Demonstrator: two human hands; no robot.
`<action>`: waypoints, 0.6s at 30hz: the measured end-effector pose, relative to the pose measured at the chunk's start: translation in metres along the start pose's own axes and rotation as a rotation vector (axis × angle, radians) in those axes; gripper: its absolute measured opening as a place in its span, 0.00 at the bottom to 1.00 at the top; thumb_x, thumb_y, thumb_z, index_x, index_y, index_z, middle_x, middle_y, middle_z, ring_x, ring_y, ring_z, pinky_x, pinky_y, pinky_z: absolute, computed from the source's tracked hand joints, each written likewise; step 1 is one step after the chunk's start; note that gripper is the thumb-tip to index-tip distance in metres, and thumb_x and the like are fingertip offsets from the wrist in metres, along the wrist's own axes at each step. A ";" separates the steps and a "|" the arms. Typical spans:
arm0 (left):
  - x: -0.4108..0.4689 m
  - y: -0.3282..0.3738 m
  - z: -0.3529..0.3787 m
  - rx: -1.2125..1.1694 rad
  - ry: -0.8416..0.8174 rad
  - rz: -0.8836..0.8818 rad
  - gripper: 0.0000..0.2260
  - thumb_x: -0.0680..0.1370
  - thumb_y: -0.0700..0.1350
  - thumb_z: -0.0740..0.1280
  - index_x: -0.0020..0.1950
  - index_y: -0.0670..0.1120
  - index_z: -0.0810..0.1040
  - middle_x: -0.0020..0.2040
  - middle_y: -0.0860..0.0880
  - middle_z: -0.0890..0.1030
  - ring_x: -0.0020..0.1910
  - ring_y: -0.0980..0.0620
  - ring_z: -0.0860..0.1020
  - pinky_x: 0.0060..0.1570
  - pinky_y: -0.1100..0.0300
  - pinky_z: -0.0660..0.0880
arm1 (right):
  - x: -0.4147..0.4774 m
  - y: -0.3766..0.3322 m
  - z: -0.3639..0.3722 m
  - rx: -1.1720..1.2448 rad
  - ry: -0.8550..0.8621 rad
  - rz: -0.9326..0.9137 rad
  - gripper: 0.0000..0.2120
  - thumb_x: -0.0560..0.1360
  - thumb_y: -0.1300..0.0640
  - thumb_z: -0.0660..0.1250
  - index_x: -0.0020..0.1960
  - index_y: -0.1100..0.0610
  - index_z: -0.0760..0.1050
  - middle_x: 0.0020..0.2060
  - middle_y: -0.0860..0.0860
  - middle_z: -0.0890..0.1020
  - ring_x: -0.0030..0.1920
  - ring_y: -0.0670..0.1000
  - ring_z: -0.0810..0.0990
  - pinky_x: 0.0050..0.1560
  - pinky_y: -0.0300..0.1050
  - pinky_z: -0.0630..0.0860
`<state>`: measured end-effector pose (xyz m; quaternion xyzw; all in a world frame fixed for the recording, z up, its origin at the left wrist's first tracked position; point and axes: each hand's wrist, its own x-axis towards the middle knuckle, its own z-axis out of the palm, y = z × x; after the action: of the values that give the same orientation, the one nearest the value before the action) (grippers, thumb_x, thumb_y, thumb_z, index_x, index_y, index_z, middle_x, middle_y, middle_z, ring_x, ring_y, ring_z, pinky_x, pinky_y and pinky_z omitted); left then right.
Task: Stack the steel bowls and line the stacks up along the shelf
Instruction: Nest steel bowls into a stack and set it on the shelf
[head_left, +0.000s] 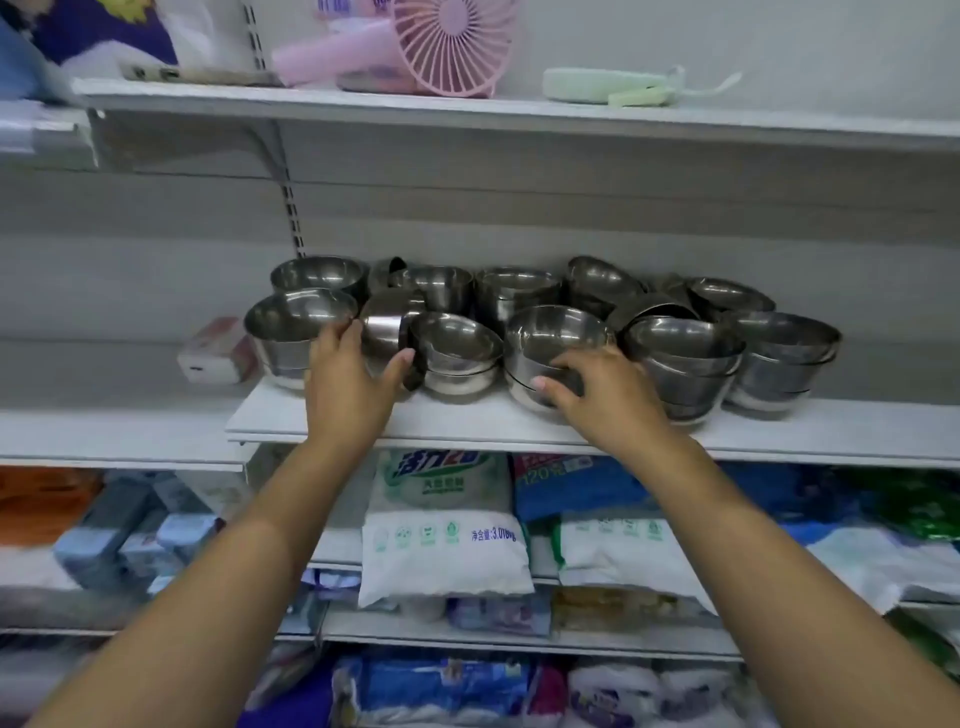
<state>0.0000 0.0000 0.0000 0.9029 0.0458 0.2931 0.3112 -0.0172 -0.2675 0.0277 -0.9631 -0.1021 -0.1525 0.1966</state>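
Bowls (685, 348) of shiny steel in uneven stacks, left hand (348, 384) curled around tipped bowl (382, 325), right hand (602, 400) around front stack (550, 335).

white plastic sack with green top (441, 551) under the middle of white metal shelf board (467, 421), blue logo "活力28", small line "净含量:3.01?kg", last digit unclear, blue plastic pack (576, 488) under the board further right, "120" plus blurred character

- White metal shelf board (519, 111) across the top of the frame, a pink round plastic fan (454, 44) standing on it.
- Pale grey back panel (571, 208) mid-frame, a slotted metal upright (294, 218) left of centre.
- White and blue plastic bags (441, 551) along the bottom.
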 end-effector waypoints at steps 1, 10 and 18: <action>0.002 -0.002 0.002 -0.022 0.020 -0.005 0.29 0.78 0.56 0.71 0.72 0.39 0.72 0.71 0.41 0.72 0.71 0.41 0.68 0.68 0.45 0.70 | 0.001 0.001 0.002 -0.002 0.022 -0.009 0.18 0.79 0.38 0.65 0.56 0.51 0.82 0.49 0.49 0.82 0.60 0.54 0.75 0.58 0.52 0.72; -0.004 0.000 0.014 -0.161 0.070 -0.032 0.28 0.74 0.56 0.75 0.67 0.43 0.72 0.66 0.46 0.72 0.61 0.51 0.74 0.58 0.59 0.72 | 0.006 0.008 0.017 0.186 0.181 0.016 0.10 0.77 0.48 0.72 0.53 0.53 0.86 0.45 0.49 0.84 0.57 0.55 0.77 0.61 0.58 0.73; -0.004 -0.001 0.024 -0.300 0.107 -0.132 0.35 0.72 0.54 0.78 0.74 0.49 0.67 0.65 0.47 0.79 0.65 0.47 0.76 0.65 0.47 0.75 | 0.005 0.016 0.029 0.340 0.250 -0.030 0.06 0.75 0.54 0.75 0.49 0.56 0.86 0.36 0.34 0.75 0.48 0.53 0.77 0.56 0.58 0.75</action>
<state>0.0100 -0.0131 -0.0179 0.8245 0.0772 0.3233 0.4580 -0.0012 -0.2693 -0.0016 -0.8880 -0.1156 -0.2542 0.3654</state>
